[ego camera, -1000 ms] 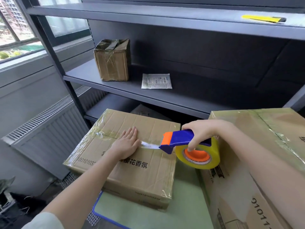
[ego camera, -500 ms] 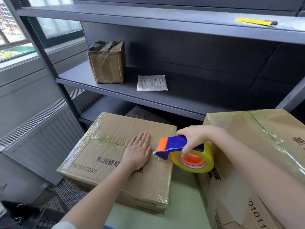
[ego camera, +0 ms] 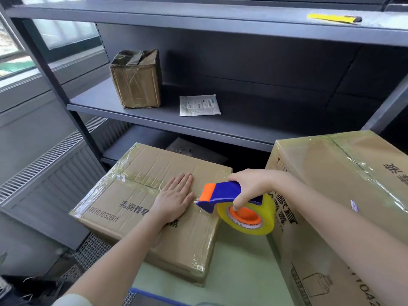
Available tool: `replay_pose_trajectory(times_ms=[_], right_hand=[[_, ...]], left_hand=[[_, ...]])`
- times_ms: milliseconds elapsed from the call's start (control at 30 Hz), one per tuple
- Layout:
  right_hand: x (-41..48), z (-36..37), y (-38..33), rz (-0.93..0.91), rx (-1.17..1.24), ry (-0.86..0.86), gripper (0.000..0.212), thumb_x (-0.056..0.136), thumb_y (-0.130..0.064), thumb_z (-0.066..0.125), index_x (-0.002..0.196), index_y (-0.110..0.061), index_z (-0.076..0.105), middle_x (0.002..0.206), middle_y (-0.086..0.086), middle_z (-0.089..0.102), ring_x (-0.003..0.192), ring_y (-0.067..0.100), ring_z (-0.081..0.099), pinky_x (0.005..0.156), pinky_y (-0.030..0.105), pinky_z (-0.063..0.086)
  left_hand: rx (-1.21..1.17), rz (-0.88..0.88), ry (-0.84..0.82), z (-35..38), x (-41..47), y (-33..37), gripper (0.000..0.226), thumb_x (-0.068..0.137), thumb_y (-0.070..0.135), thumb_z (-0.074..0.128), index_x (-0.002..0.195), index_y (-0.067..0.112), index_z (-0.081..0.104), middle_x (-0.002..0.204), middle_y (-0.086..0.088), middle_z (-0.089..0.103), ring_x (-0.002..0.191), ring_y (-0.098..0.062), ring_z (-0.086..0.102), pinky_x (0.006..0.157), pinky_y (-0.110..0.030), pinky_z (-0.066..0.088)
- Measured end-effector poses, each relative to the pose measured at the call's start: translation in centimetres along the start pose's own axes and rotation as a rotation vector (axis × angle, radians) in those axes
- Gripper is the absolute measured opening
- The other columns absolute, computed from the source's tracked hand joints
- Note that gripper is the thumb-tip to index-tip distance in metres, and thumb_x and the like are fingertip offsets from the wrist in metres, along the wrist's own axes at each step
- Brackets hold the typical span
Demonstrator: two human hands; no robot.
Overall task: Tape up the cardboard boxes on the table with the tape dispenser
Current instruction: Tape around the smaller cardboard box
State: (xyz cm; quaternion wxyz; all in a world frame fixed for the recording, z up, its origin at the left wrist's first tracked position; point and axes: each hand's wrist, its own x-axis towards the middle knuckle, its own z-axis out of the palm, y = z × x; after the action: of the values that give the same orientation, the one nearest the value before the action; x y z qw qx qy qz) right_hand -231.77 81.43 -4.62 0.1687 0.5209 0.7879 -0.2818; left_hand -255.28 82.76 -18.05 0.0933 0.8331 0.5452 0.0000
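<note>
A flat cardboard box [ego camera: 141,208] with printed characters and shiny tape across its top lies on the pale green table [ego camera: 242,268]. My left hand [ego camera: 174,199] presses flat on its top, fingers spread. My right hand [ego camera: 249,186] grips a blue and orange tape dispenser [ego camera: 223,193] that carries a yellow tape roll [ego camera: 247,215]. The dispenser's orange nose sits just right of my left fingertips, at the box's top near its right edge. A larger taped cardboard box [ego camera: 331,195] stands to the right, under my right forearm.
A dark metal shelf unit [ego camera: 198,127] rises behind the table. On it stand a small taped box [ego camera: 136,78] and a white packet [ego camera: 199,105]. A yellow utility knife [ego camera: 333,18] lies on the upper shelf. A radiator [ego camera: 44,168] runs along the left wall.
My left hand has slid along the box top and my right hand has drawn the dispenser in close to its fingertips. The length of tape seen between them has shrunk to almost nothing.
</note>
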Motion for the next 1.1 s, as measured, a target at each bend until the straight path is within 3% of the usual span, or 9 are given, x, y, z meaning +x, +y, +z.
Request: replay_pose_trajectory(times_ms=[133, 300, 633, 767, 833, 967, 1100], right_hand=[[-2.1, 1.4, 1.8, 0.055, 0.058, -0.03, 0.05, 0.076, -0.038, 0.075, 0.11, -0.023, 0.043, 0.106, -0.002, 0.053, 0.094, 0.015, 0.056, 0.072, 0.025, 0.05], [-4.4, 1.8, 3.0, 0.11, 0.068, -0.038, 0.048, 0.075, -0.04, 0.075, 0.105, -0.027, 0.041, 0.09, -0.012, 0.048, 0.081, 0.008, 0.05, 0.063, 0.021, 0.043], [-7.4, 1.9, 5.4, 0.144, 0.104, -0.073, 0.044, 0.074, -0.038, 0.076, 0.102, -0.029, 0.043, 0.097, -0.006, 0.054, 0.085, 0.012, 0.055, 0.067, 0.023, 0.047], [-7.0, 2.8, 5.4, 0.156, -0.021, -0.082, 0.051, 0.073, -0.041, 0.076, 0.11, -0.026, 0.043, 0.107, -0.003, 0.054, 0.095, 0.017, 0.055, 0.076, 0.03, 0.051], [-6.5, 3.1, 5.1, 0.164, -0.059, -0.095, 0.053, 0.073, -0.042, 0.075, 0.111, -0.025, 0.043, 0.107, -0.002, 0.054, 0.095, 0.017, 0.054, 0.075, 0.029, 0.05], [-5.8, 3.3, 4.8, 0.169, -0.081, -0.12, 0.051, 0.075, -0.042, 0.074, 0.108, -0.027, 0.038, 0.105, -0.004, 0.05, 0.093, 0.015, 0.052, 0.07, 0.024, 0.047], [-5.0, 3.8, 4.2, 0.163, -0.086, -0.139, 0.055, 0.076, -0.039, 0.074, 0.116, -0.023, 0.041, 0.107, -0.003, 0.05, 0.096, 0.016, 0.053, 0.072, 0.025, 0.048]], left_hand=[[0.01, 0.005, 0.015, 0.2, 0.1, 0.4, 0.116, 0.054, 0.073, -0.042, 0.15, 0.018, -0.007, 0.158, 0.005, -0.005, 0.144, -0.008, -0.01, 0.113, -0.024, -0.013], [0.006, -0.014, 0.007, 0.1, -0.1, 0.5, 0.118, 0.055, 0.085, -0.029, 0.151, 0.02, -0.005, 0.157, 0.009, -0.006, 0.144, -0.006, -0.011, 0.117, -0.026, -0.009], [0.038, -0.008, 0.0, -0.1, -0.3, 0.9, 0.117, 0.054, 0.083, -0.031, 0.15, 0.02, -0.007, 0.158, 0.007, -0.006, 0.144, -0.006, -0.011, 0.115, -0.024, -0.012], [0.059, -0.022, -0.017, -0.1, -0.1, 1.0, 0.119, 0.052, 0.084, -0.03, 0.15, 0.02, -0.01, 0.158, 0.007, -0.008, 0.143, -0.006, -0.013, 0.116, -0.026, -0.011], [0.063, -0.037, -0.043, -0.3, -0.1, 1.4, 0.115, 0.057, 0.086, -0.021, 0.15, 0.019, -0.01, 0.158, 0.006, -0.009, 0.144, -0.008, -0.013, 0.117, -0.028, -0.01], [0.1, -0.126, -0.107, -1.2, 0.4, 3.6, 0.09, 0.089, 0.068, 0.016, 0.15, 0.007, -0.009, 0.158, -0.006, -0.01, 0.145, -0.018, -0.011, 0.118, -0.035, -0.007], [0.031, -0.047, -0.077, -0.7, 1.1, 7.2, 0.083, 0.095, 0.059, 0.024, 0.149, 0.003, -0.006, 0.157, -0.012, -0.009, 0.145, -0.019, -0.011, 0.118, -0.032, -0.009]])
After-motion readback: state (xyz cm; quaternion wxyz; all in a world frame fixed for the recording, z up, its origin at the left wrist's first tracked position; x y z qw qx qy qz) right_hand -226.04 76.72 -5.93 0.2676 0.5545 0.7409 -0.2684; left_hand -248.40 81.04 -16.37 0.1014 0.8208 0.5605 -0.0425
